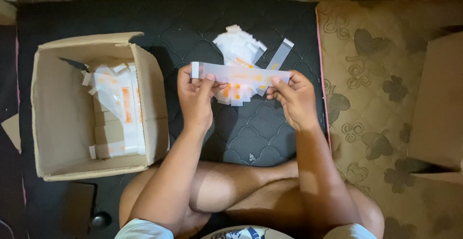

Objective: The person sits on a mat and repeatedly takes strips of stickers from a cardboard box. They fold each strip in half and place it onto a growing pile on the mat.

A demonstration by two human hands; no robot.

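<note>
Head view: strip (241, 73) hides both hands' fingertips.

Single head-worn camera, looking straight down from above seated person. Close range: hands (243, 94) fill centre frame, crossed legs (241, 191) at bottom edge. Dark quilted mattress (251, 133) below, open cardboard box (62, 104) left, wooden strip along top.

Both hands, left hand (195, 94) and right hand (294, 97), grip the ends of a translucent plastic sleeve (241, 75) just above the pile of sleeves (239, 46); an open cardboard box (53, 104) sits left of that pile.
</note>
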